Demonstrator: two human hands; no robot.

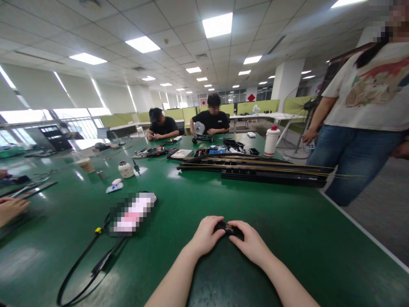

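Both of my hands meet over the green tabletop (179, 200), near the middle of the view. Between them is a small dark object (228, 229) with a shiny part at its centre; its kind is too small to make out. My left hand (207, 233) grips its left end with thumb and fingers. On the other end, my right hand (249, 241) has its thumb and fingers closed. The palms hide part of the object. To the left lies a phone (134, 215) with a lit, blurred screen, a black strap (76, 260) looping beside it.
Long black rails (271, 177) with thin brass-coloured rods lie across the table ahead. Behind them are tools and a white bottle (271, 143) with a red cap. A round jar (125, 169) and a drink cup (84, 163) stand left. Several people are around the table, one standing right.
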